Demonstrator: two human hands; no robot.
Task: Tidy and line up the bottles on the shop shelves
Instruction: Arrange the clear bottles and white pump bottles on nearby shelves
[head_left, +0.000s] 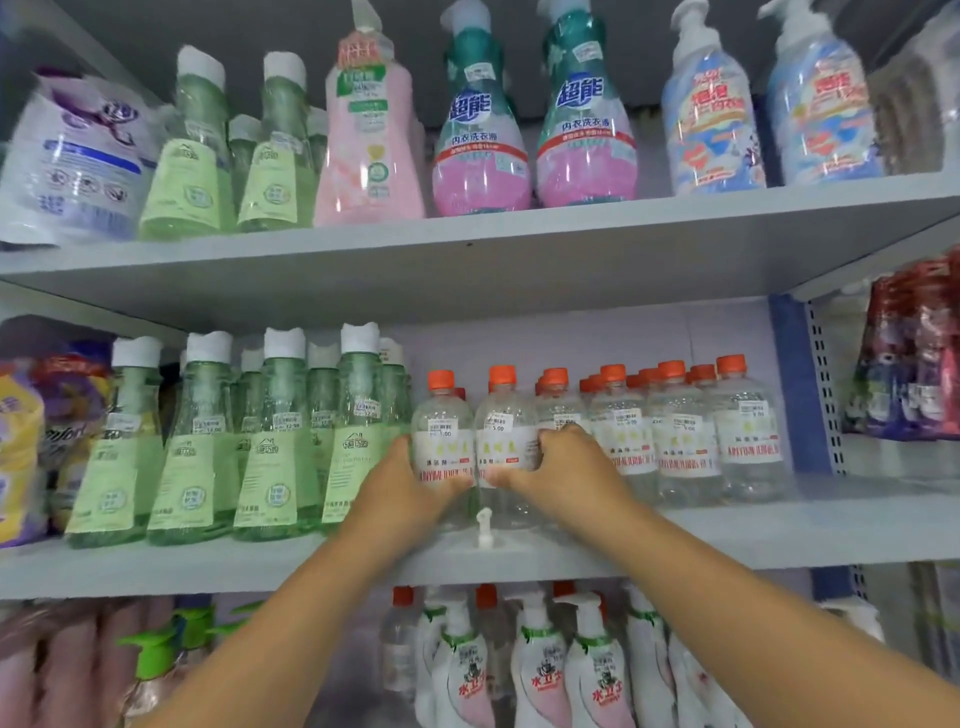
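- Looking at grey shop shelving (519, 249) in three tiers, packed with bottles, a pale wall behind.
- Lying nearest, on the bottom tier: white pump bottles (540, 670) with green collars, and green pump tops (156, 644) to the left, blurred.
- Reaching up from below to the middle shelf (779, 535), both bare forearms.
- Gripping the first clear bottle (442, 431) with the left hand (410, 483), fingers curled round its left side, thumb crossing the label front.
- Gripping the second clear bottle (504, 426) with the right hand (566, 467), fingers wrapped over its right side, thumb pressing the label.
- Standing upright and touching each other, these two orange-capped bottles, at the left end of their row and near the shelf front.
- Sticking up from the shelf edge just below them, a small white peg (484, 527).
- Continuing right, more clear bottles (685, 431) with orange caps, several deep.
- Crowding the left of the same shelf, green bottles (275, 441) with white caps; purple pouches (31, 441) beyond them at the edge.
- Hanging at far right, dark red packets (914, 353).
- Standing farthest, on the top shelf: a white pouch (72, 161), green bottles, a pink bottle (369, 140), two teal-and-pink bottles (535, 124), two blue pump bottles (763, 114).
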